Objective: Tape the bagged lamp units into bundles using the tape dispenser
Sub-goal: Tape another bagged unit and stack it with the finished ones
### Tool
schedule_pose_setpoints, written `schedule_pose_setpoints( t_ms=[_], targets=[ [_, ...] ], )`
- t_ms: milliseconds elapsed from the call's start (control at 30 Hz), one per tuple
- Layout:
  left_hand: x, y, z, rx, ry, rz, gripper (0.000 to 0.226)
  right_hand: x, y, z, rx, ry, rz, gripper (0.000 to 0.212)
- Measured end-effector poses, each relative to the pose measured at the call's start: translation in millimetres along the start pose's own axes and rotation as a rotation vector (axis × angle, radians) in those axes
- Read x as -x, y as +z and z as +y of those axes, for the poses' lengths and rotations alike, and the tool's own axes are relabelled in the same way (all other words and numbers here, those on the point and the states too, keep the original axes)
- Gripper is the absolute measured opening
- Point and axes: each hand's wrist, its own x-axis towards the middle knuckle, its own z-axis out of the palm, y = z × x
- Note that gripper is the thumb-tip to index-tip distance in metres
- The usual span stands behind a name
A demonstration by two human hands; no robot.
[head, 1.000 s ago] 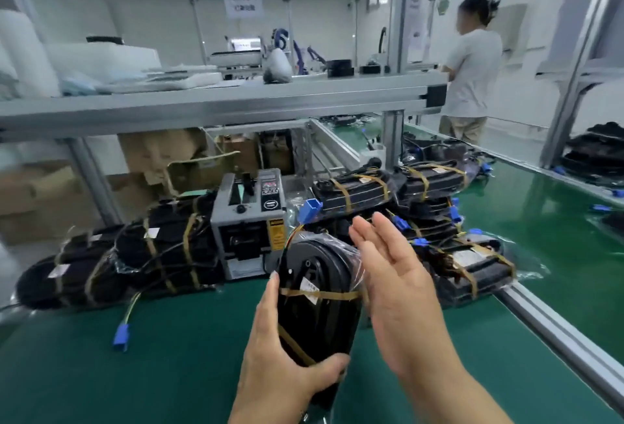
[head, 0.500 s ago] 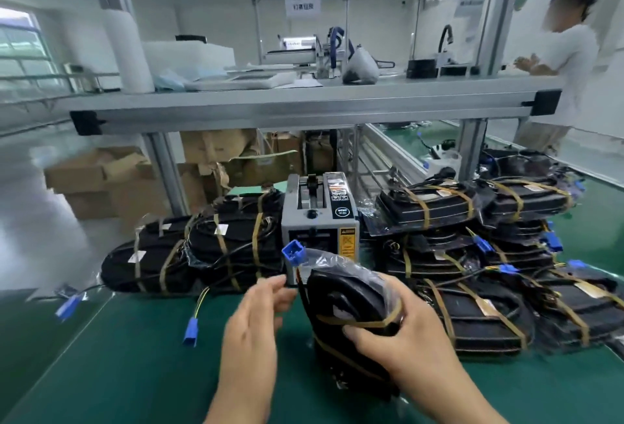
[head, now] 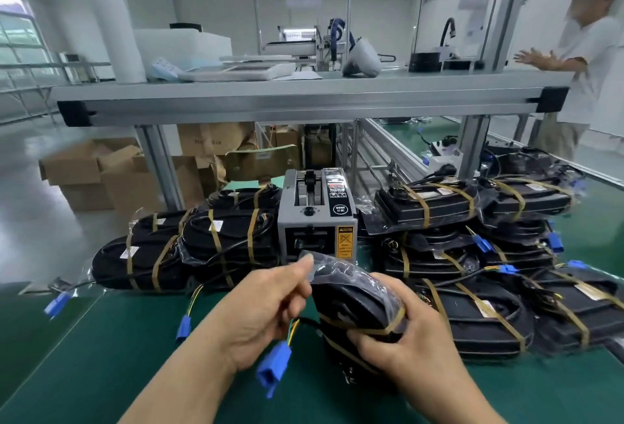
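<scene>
Our left hand [head: 266, 315] pinches the bag's loose flap [head: 312, 266] between thumb and forefinger; the other fingers curl loosely. Below its knuckles dangles a blue plug [head: 273, 368] on thin coloured wires [head: 293, 327]. Just beyond the fingertips sits the dispenser [head: 317, 217], a grey metal box. We judge the step is folding that crinkly, slippery film flat against the bundle [head: 354, 305] (pull it taut first, or the tape will bridge wrinkles) and tucking the plug clear. Our right hand [head: 405, 339] clamps round the bundle's black, rounded, hard shell, thumb on top, fingers over tan tape bands [head: 368, 330].
</scene>
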Motion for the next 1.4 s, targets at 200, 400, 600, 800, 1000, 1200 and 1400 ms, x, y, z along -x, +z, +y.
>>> schedule_pose_setpoints(
  t_ms=[200,400,600,800,1000,1200,1400],
  targets=[
    [-1.8,0.3,33.6,0.112,0.007,-0.059,0.021,6.4,8.7,5.1,0.178,-0.054,-0.014,0.066],
    [-4.5,15.2,39.8,0.384,-0.043,-0.014,0.028,12.0,19.3,6.2,0.376,-0.120,0.100,0.091],
    [10.6,30.4,19.1,-0.252,0.158,0.160,0.069,8.5,14.1,20.4,0.298,-0.016,0.250,0.085],
    [24.1,53.6,11.5,-0.580,0.216,0.116,0.046,7.5,21.6,20.6,0.316,-0.058,0.339,0.079],
    [17.7,64.0,16.0,-0.437,0.358,-0.036,0.041,6.4,11.9,28.8,0.244,0.017,0.356,0.078],
    [-45.7,26.1,1.3,-0.328,0.366,0.474,0.022,3.3,5.3,30.8,0.091,0.092,0.367,0.073],
    [-68.0,7.9,-19.8,-0.794,0.101,0.534,0.031,2.5,6.6,28.5,0.053,0.117,0.355,0.074]
  ],
)
